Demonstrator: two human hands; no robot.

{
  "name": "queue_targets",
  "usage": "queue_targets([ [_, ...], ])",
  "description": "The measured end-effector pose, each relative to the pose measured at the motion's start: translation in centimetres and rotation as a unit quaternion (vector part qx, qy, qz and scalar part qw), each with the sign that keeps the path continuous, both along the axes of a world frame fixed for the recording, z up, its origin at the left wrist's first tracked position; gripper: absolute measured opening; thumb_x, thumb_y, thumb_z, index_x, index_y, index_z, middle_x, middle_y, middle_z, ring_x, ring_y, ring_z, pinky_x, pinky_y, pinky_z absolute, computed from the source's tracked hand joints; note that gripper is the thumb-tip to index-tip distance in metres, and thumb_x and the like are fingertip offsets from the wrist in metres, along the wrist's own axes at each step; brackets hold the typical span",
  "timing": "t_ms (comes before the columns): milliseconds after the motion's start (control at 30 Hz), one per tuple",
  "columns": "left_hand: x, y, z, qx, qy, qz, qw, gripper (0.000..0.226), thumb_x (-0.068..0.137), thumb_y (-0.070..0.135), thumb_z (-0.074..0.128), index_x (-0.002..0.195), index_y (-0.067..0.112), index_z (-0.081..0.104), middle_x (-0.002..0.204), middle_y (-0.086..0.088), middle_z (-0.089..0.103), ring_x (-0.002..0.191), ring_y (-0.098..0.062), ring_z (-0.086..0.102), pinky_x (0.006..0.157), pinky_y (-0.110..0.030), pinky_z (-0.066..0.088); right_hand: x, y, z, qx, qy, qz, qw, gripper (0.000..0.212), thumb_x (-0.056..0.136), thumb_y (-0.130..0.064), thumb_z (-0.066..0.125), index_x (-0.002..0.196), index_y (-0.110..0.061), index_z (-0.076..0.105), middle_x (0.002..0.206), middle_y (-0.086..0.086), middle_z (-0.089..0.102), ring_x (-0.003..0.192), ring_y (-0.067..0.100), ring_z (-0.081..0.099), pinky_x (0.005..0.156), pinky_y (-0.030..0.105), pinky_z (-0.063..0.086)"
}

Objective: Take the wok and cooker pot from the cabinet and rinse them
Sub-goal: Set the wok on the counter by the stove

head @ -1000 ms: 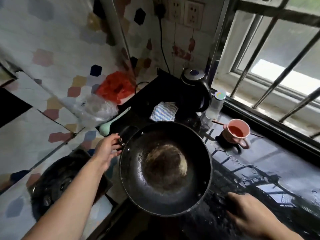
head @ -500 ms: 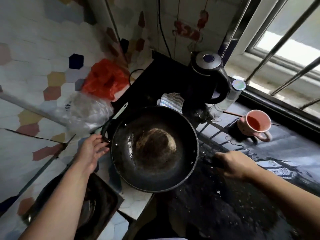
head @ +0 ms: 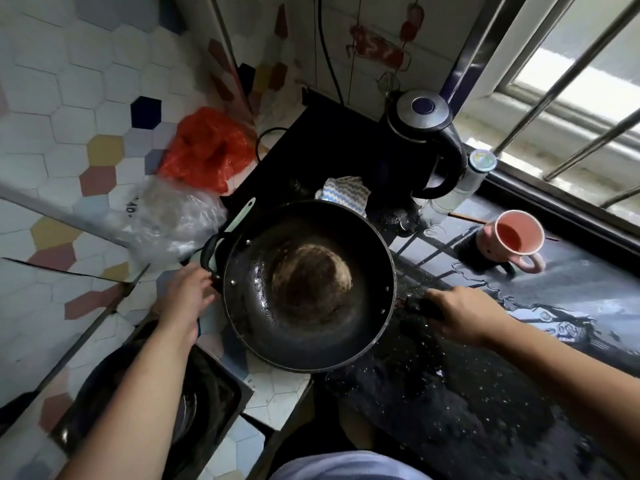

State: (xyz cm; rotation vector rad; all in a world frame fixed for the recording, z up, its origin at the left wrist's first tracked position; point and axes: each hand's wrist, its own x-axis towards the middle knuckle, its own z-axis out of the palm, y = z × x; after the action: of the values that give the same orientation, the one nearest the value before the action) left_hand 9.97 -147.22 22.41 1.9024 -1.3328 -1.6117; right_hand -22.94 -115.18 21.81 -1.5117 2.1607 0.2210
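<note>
- Fingers (head: 207, 289) of the left hand (head: 187, 299): curled at the base of the wok's loop handle (head: 207, 251), touching it; how firm the hold is cannot be told.
- Fingers (head: 440, 299) of the right hand (head: 464, 313): wrapped round the wok's long dark handle (head: 415, 304), closed on it.
- Wok (head: 308, 285): black, round, open side up, between the two hands; a worn brown patch in the middle of its bottom; it sits over the corner where the tiled desk (head: 277, 382) meets the dark desk (head: 485, 393). Whether it rests there or is held just above cannot be told.
- Dark desk: wet and speckled, runs along under the window.
- Kettle (head: 422, 140): black with a silver lid, upright, beyond the wok near the corner.
- Mug (head: 516, 240): pink, upright, reddish liquid inside, on the dark desk to the right of the wok, well apart from it.
- Cloth (head: 346, 195): blue-and-white zigzag, just beyond the wok's far rim.
- Red bag (head: 207, 150) and clear bag (head: 166, 220): crumpled on the tiled desk to the left, the clear one nearer the wok.
- Spatula (head: 240, 216): pale green, only its handle end shows beside the loop handle.
- Stove (head: 207, 403): dark, at lower left under the left forearm.
- Small bottle (head: 478, 171): clear, pale cap, just right of the kettle.
</note>
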Motion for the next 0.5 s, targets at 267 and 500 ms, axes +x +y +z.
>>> queue_targets([
  [267,-11.6,15.3,4.0,-0.282,0.057,-0.520,0.804,0.049,0.089,0.015,0.060,0.137,0.017,0.061,0.134,0.004,0.061,0.127,-0.011,0.055,0.112,-0.036,0.045,3.0,4.0,3.2,-0.164,0.039,-0.089,0.982,0.044,0.083,-0.050,0.051,0.114,-0.018,0.051,0.116,0.005,0.050,0.102,0.021,0.048,0.085,0.039,0.049],
  [500,-15.9,29.5,2.1,-0.152,0.072,-0.811,0.560,0.041,0.094,0.019,0.062,0.134,0.023,0.064,0.129,0.005,0.067,0.122,-0.011,0.058,0.105,-0.020,0.040,12.9,18.5,1.9,-0.286,0.041,-0.588,0.756,0.016,0.090,-0.028,0.058,0.104,-0.022,0.057,0.111,-0.006,0.044,0.100,0.008,0.050,0.087,0.022,0.040],
])
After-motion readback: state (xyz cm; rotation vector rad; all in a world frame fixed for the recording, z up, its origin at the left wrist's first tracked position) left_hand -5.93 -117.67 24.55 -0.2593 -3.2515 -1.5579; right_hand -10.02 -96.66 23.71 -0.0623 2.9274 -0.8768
